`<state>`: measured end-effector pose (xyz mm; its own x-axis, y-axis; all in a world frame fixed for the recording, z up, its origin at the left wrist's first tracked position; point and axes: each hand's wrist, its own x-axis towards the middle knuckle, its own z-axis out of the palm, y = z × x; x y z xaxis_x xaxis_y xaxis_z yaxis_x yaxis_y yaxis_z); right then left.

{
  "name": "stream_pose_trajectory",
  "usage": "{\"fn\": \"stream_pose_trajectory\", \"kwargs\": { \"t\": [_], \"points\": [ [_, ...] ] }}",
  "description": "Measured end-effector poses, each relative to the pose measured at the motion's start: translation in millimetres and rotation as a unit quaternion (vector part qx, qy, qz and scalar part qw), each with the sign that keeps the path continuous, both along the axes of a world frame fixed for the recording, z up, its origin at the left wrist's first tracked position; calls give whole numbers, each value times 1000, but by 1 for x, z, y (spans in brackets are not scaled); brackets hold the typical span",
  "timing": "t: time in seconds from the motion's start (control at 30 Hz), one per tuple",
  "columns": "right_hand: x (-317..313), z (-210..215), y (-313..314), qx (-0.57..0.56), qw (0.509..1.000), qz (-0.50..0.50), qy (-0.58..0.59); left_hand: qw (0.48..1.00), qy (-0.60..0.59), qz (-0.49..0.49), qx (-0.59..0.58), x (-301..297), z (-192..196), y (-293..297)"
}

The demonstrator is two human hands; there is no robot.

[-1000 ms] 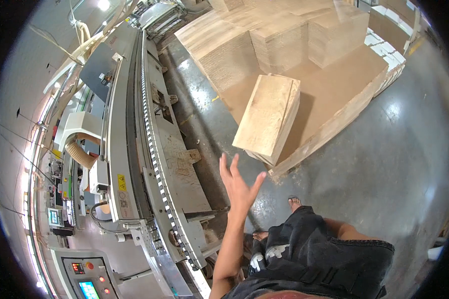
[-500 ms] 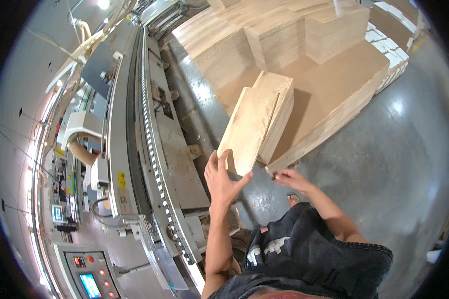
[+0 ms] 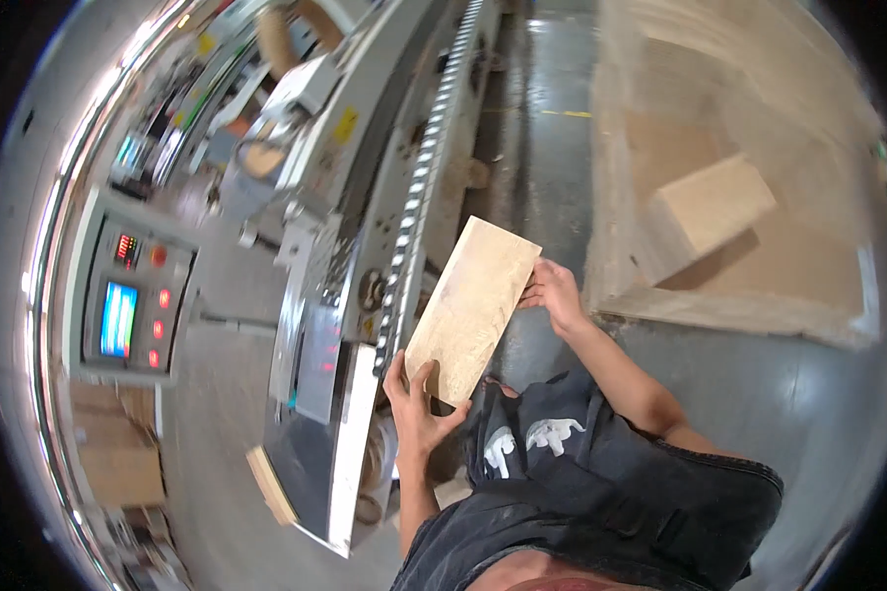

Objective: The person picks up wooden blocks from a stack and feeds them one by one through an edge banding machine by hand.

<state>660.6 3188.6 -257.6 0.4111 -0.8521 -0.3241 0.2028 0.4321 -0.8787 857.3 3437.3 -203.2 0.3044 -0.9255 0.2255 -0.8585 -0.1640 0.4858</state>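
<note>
shirt [image 3: 631, 517]: black, loose cloth with stitched edges is worn
patches [image 3: 554, 435]: two white shapes are shown
left hand [image 3: 420, 416], right hand [image 3: 556, 294]: seen bare

My left hand [image 3: 419, 422] and right hand [image 3: 561, 300], two in all, hold one wooden board [image 3: 475, 310], with one blurred wooden stack [image 3: 721, 202] and one control panel [image 3: 142, 310] in view, the panel bearing one lit screen [image 3: 118, 318], one red readout [image 3: 125, 250], one red knob [image 3: 159, 256] and three red buttons [image 3: 158, 329]; two white patches [image 3: 554, 432] mark my dark clothing [image 3: 650, 492].
</note>
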Motion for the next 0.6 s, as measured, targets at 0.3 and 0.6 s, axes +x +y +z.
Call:
{"fn": "stream_pose_trajectory", "kwargs": {
  "t": [0.3, 0.6],
  "points": [
    [196, -40, 76, 66, 968, 243, 16, 972, 28, 234, -8, 83, -60, 127],
    [334, -54, 136, 25, 954, 288, 79, 958, 8, 287, 6, 196, -89, 173]
  ]
}}
